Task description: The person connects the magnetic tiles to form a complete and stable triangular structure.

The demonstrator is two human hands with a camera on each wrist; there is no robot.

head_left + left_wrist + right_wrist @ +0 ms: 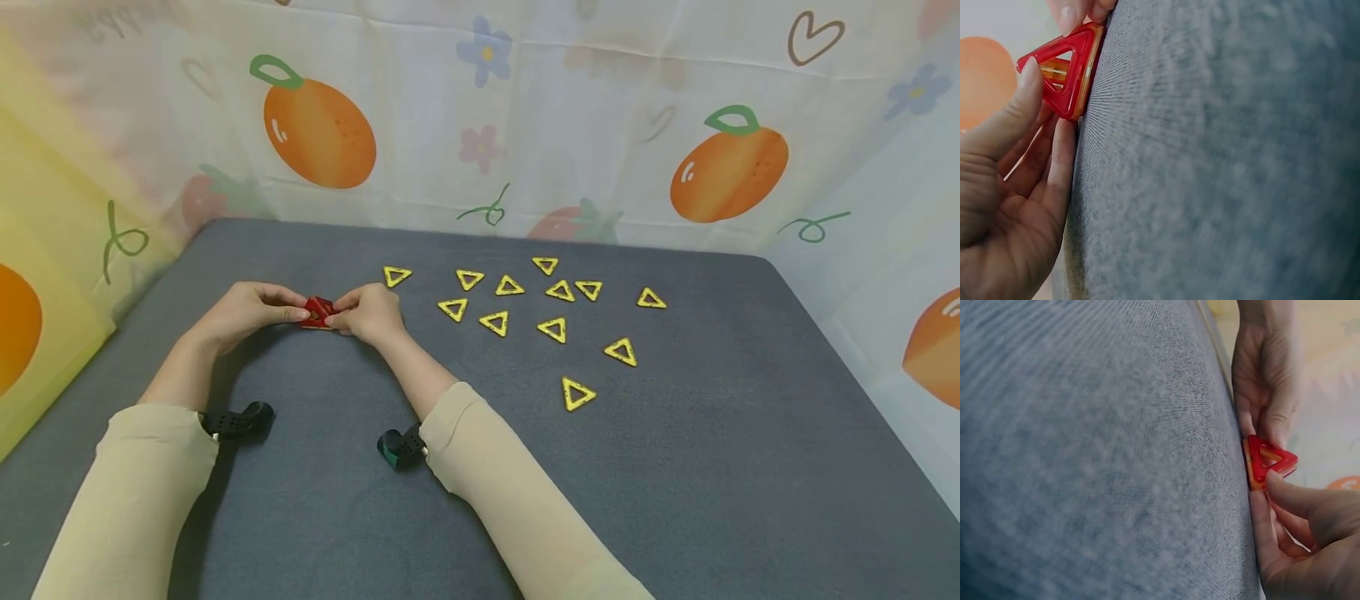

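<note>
Small red triangular frames (318, 310) stand together on the table like a little pyramid, with an orange-yellow edge along the bottom. In the left wrist view a red triangle (1087, 65) leans up from the cloth, its middle hollow. My left hand (243, 312) pinches the piece from the left, thumb on the red face. From the right, my right hand (375, 315) pinches it too, its thumb on the red frame (1256, 465) in the right wrist view. The fingers hide part of the far side.
Several yellow hollow triangles (567, 395) lie flat and scattered to the right of my hands, from the table's far side to its middle. A grey cloth-covered table (712, 467) spreads underneath. Behind it hangs a fruit-printed curtain (420, 117).
</note>
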